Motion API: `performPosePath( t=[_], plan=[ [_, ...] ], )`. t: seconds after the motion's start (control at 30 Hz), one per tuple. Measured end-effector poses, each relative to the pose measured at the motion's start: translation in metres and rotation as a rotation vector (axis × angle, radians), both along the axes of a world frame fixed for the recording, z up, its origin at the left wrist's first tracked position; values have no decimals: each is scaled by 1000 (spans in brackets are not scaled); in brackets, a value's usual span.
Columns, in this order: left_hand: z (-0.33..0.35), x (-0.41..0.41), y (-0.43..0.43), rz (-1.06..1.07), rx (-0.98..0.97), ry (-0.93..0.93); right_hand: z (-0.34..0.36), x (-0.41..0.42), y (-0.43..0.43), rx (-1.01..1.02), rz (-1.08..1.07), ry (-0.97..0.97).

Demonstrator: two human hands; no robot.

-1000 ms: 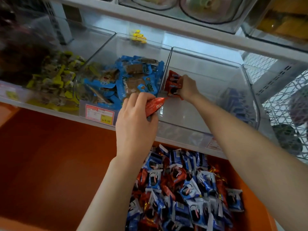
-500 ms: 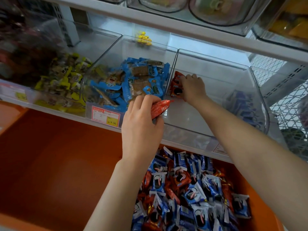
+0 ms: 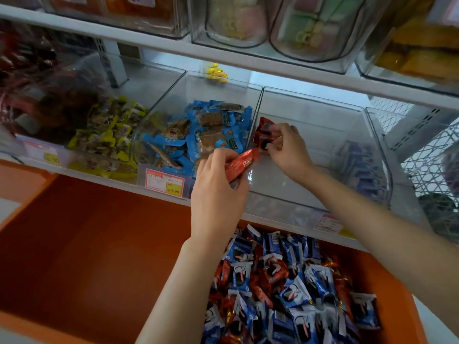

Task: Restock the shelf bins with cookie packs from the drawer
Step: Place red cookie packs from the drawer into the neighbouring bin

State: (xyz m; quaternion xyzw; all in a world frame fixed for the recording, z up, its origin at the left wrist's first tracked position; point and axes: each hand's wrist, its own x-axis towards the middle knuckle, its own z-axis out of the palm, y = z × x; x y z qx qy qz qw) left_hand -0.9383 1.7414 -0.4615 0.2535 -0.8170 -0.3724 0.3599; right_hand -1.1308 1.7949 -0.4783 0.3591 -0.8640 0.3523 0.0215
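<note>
I am watching both hands working at the clear plastic shelf bin [image 3: 320, 175] on the right of the middle shelf. The right hand [image 3: 289, 148] is reaching inside it, fingers and thumb pinching a red foil cookie pack [image 3: 263, 135] that is standing on edge against the bin's left wall. The left hand [image 3: 218, 187] is hovering at the bin's near left corner, fingers curled round a second red cookie pack [image 3: 243, 163], whose tip is pointing toward the first one. Below, nearer to me, the orange drawer [image 3: 87, 256] is lying open with a heap of red and blue cookie packs [image 3: 285, 294] piled in its right part.

What I am worrying about: the second pack is sitting right at the wall dividing this bin from the neighbouring bin of blue-wrapped snacks [image 3: 213, 130], so a loose release there could be dropping it on the wrong side. The standing pack is looking unsteady too (slick foil on slick plastic), and I am judging it likely to topple or slide flat once the pinch is letting go, or if the incoming pack is nudging it. With the hands working so close together, one could also be knocking the other's pack.
</note>
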Motion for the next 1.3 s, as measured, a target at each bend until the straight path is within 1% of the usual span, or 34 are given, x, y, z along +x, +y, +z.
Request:
performPosePath(
  t=[0.07,0.13,0.17,0.23,0.3,0.33,0.37,0.4,0.47,0.57,0.63,0.7,0.8,0.9,0.97,1.1,1.2,1.3],
  plan=[
    [-1,-2,3,-39,3,13,13,24,14,-138,37,-106],
    [-2,-4,4,-77,-33,20,28,47,30,-201,58,-272],
    [-3,-5,5,-93,-56,19,35,57,38,-196,60,-361],
    [-3,-6,7,-124,-87,22,50,70,53,-76,45,-534],
    [-3,-7,8,-153,-90,28,60,74,65,55,40,-790],
    [-3,-7,9,-169,-95,26,64,74,70,67,51,-938],
    [-3,-8,11,-186,-109,21,66,74,73,49,66,-1050],
    [-3,-8,13,-208,-129,17,67,72,76,14,76,-1116],
    [-4,-10,17,-259,-175,12,65,70,79,-86,66,-1165],
    [-8,-11,20,-328,-265,-4,61,69,84,-203,33,-1155],
    [-9,-12,21,-374,-274,-12,57,70,89,-255,6,-1118],
    [-8,-12,21,-386,-222,-28,54,71,95,-268,-22,-1032],
    [-5,-12,22,-338,-95,-89,49,71,102,-271,-49,-925],
    [-5,-10,21,-304,38,-146,45,70,108,-298,-2,-858],
    [-4,-10,21,-319,109,-149,43,70,111,-282,47,-787],
    [-1,-12,23,-352,226,-89,41,72,115,-191,143,-576],
    [-3,-13,22,-336,203,-78,40,76,115,-185,162,-537],
    [-5,-12,22,-359,160,-138,40,75,112,-137,154,-503]
  ],
)
